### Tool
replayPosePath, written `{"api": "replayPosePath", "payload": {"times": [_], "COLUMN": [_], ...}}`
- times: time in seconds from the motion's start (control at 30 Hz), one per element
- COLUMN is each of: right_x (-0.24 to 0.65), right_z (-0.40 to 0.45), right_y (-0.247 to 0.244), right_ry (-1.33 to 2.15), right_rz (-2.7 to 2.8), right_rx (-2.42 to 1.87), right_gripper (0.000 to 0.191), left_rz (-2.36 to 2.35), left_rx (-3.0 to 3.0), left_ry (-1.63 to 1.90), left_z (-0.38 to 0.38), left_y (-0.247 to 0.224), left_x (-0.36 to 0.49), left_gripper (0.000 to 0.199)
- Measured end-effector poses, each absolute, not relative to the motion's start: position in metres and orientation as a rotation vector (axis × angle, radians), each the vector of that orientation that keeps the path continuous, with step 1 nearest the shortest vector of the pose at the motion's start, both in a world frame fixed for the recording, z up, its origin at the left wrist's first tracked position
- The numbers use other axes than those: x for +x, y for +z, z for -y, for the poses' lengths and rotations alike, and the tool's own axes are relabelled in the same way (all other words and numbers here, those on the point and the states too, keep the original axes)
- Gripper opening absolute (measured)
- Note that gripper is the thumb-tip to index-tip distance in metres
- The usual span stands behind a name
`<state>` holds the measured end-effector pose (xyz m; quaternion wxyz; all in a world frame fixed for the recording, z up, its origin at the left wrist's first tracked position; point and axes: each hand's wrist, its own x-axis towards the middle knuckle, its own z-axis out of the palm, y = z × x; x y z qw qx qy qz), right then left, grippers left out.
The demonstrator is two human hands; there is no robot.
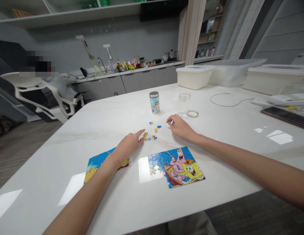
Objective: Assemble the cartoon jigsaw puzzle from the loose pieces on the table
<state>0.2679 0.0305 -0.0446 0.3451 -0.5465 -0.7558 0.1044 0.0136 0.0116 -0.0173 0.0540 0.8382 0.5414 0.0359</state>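
A partly assembled cartoon jigsaw puzzle (183, 167) lies on the white table (112, 202), with a gap at its lower left. Beyond it several loose pieces (156, 130) are scattered. My left hand (132, 142) is beside the nearest of these, index finger stretched out and thumb apart, holding nothing. Pinched between the fingertips of my right hand (177, 127) is a small puzzle piece (169, 123), right of the loose ones. Under my left forearm lies a picture sheet (99, 160), partly covered.
A printed can (154, 102) stands past the pieces, near a clear jar (184, 101) and a ring lid (193, 113). Plastic bins (193, 78), a cable (225, 105) and a dark flat device (286, 117) occupy the right. A person (62, 85) sits at the back left.
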Motion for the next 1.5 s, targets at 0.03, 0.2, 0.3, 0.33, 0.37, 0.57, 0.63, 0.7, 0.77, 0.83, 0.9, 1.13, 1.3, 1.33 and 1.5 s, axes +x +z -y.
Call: {"api": "replayPosePath", "payload": {"times": [0.03, 0.2, 0.3, 0.33, 0.37, 0.57, 0.63, 0.7, 0.77, 0.83, 0.9, 1.13, 1.3, 1.33, 1.5], "right_x": [0.273, 0.285, 0.285, 0.284, 0.284, 0.283, 0.28, 0.277, 0.273, 0.27, 0.268, 0.264, 0.263, 0.263, 0.262], "right_z": [-0.036, -0.05, -0.049, -0.048, -0.048, -0.046, -0.044, -0.043, -0.041, -0.041, -0.04, -0.034, -0.031, -0.031, -0.032], "right_y": [-0.046, -0.046, -0.044, -0.043, -0.042, -0.041, -0.041, -0.042, -0.043, -0.045, -0.045, -0.043, -0.042, -0.042, -0.046], "right_ry": [0.299, 0.319, 0.332, 0.335, 0.34, 0.422, 0.461, 0.498, 0.527, 0.555, 0.587, 0.633, 0.63, 0.627, 0.616], "right_rz": [1.945, 1.981, 2.037, 2.055, 2.073, 2.175, 2.199, 2.211, 2.214, 2.211, 2.209, 2.235, 2.268, 2.27, 2.266], "right_rx": [-1.471, -1.486, -1.457, -1.443, -1.429, -1.276, -1.204, -1.136, -1.08, -1.036, -1.001, -0.905, -0.874, -0.875, -0.894], "right_gripper": [0.035, 0.034, 0.025, 0.023, 0.021, 0.027, 0.03, 0.033, 0.035, 0.037, 0.038, 0.039, 0.033, 0.03, 0.021], "left_rz": [-1.614, -1.57, -1.553, -1.555, -1.557, -1.525, -1.505, -1.495, -1.497, -1.507, -1.519, -1.564, -1.591, -1.595, -1.599], "left_rx": [2.552, 2.567, 2.588, 2.589, 2.588, 2.614, 2.628, 2.641, 2.655, 2.668, 2.676, 2.685, 2.679, 2.676, 2.67], "left_ry": [0.111, 0.142, 0.161, 0.172, 0.183, 0.205, 0.204, 0.202, 0.203, 0.199, 0.183, 0.121, 0.124, 0.127, 0.15], "left_z": [-0.013, -0.016, -0.021, -0.022, -0.024, -0.024, -0.022, -0.02, -0.019, -0.018, -0.016, -0.008, -0.005, -0.005, -0.004], "left_y": [-0.018, -0.015, -0.015, -0.016, -0.017, -0.019, -0.019, -0.021, -0.023, -0.024, -0.024, -0.018, -0.018, -0.018, -0.02], "left_x": [0.013, 0.008, 0.005, 0.005, 0.004, 0.007, 0.01, 0.012, 0.015, 0.017, 0.019, 0.025, 0.028, 0.029, 0.03], "left_gripper": [0.042, 0.033, 0.028, 0.027, 0.026, 0.025, 0.026, 0.027, 0.03, 0.033, 0.035, 0.034, 0.029, 0.029, 0.027]}}
